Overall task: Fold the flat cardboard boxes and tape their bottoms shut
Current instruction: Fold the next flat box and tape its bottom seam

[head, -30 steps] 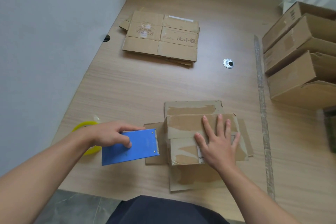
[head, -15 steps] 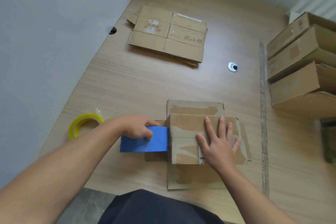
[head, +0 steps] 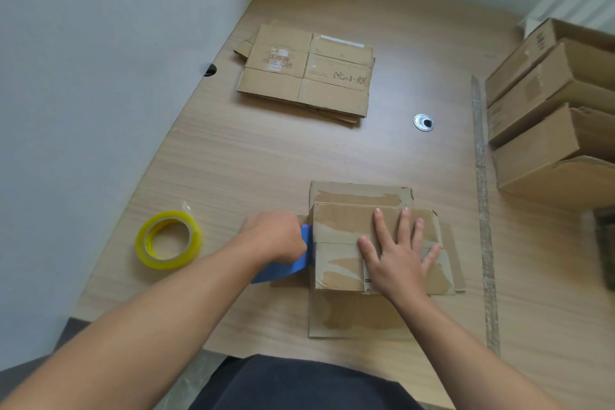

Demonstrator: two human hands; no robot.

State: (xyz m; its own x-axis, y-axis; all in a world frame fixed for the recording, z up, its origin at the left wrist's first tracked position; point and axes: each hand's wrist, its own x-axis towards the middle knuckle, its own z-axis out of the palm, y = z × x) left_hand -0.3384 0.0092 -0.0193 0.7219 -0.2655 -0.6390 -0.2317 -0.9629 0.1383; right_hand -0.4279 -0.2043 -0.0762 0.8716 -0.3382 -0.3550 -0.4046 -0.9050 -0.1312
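A small cardboard box [head: 336,226] stands upside down near the table's front edge, its bottom flaps folded shut and its other flaps splayed flat around it. My right hand [head: 397,255] lies flat on the closed flaps with fingers spread. My left hand [head: 278,236] grips a blue tape dispenser [head: 289,268], whose front end touches the box's left edge at the flap seam. A yellow roll of tape [head: 168,240] lies on the table to the left.
A stack of flat cardboard boxes [head: 306,73] lies at the back of the wooden table [head: 253,156]. Several folded boxes [head: 545,116] are piled at the right. A round metal grommet [head: 423,122] sits mid-table. A wall runs along the left.
My left hand carried the blue dispenser rightward from beside the tape roll up against the box's left edge. My right hand stayed flat on the flaps.
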